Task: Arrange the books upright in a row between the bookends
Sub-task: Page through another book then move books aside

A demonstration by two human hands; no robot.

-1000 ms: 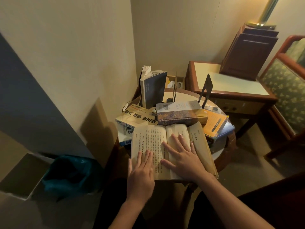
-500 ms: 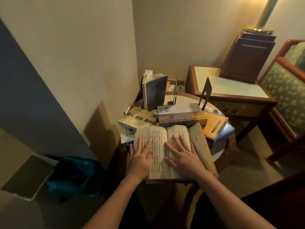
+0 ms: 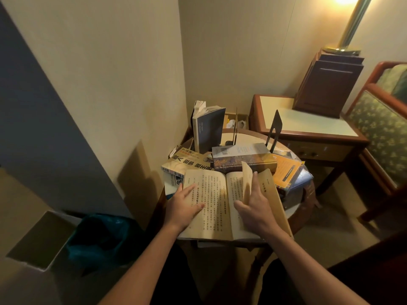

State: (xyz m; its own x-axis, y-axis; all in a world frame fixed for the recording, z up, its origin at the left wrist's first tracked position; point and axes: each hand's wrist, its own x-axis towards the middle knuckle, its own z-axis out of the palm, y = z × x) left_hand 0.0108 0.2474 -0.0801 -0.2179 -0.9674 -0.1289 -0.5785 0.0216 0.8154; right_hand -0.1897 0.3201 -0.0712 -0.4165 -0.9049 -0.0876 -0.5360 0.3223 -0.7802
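- Well off past 3 o'clock of the round table (image 3: 294,211) (6 o'clock nearest the wearer): armchair (image 3: 383,137) with green patterned cloth and a wooden frame.
- Side table (image 3: 308,126) at about 1 o'clock, just beside the round table's rim, bearing a dark wooden box (image 3: 328,84) with a brass lamp pole (image 3: 353,20) on top.
- Teal bag (image 3: 99,236) down on the floor toward 8 o'clock, against the wall.
- Open book (image 3: 213,214) at 6 o'clock, flat on its back, yellowed pages with columns of print, near edge overhanging the rim.
- Left hand (image 3: 186,205) flat on the left page, fingers straight and close together, pressing down, gripping nothing.
- Right hand (image 3: 256,209) on the right half, thumb spread on the page, fingers straight behind one leaf standing on edge; leaf resting against them, not pinched.
- Thick book (image 3: 242,160) lying flat at the centre, touching the open book's far edge, barcode up, across the front of the gap between the bookends.
- Dark book (image 3: 209,128) upright at 11 o'clock, pages fanned at the top, leaning a little.
- Yellow book (image 3: 187,162) with large characters at 9 o'clock, flat, partly under the open book.
- Orange book (image 3: 286,170) at 3 o'clock, flat, atop a blue book (image 3: 302,183).
- Black bookend (image 3: 275,128) upright at 1 o'clock, foot just beside the thick book's far corner.
- Thin bookend (image 3: 236,122) at 12 o'clock, seen edge-on, just beside the dark book.
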